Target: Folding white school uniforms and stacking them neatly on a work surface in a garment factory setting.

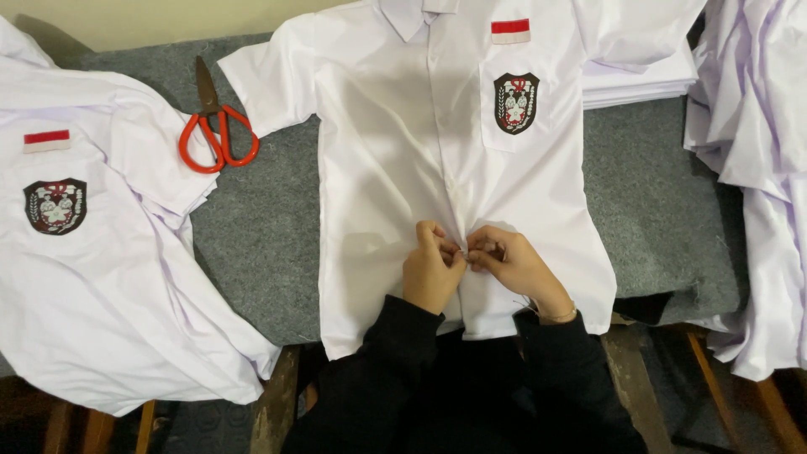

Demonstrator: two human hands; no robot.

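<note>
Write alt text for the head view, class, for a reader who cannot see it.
Two hands, left hand and right hand, pinch the front placket of a white shirt spread on a grey table. Red scissors lie to its left, with another shirt beyond and more white shirts at right.

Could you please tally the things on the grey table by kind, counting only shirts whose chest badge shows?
White shirts with a badge: 2, one under the hands, one at the left
Orange-handled scissors: 1
Stacks of folded white cloth: 1
Total: 4
</note>
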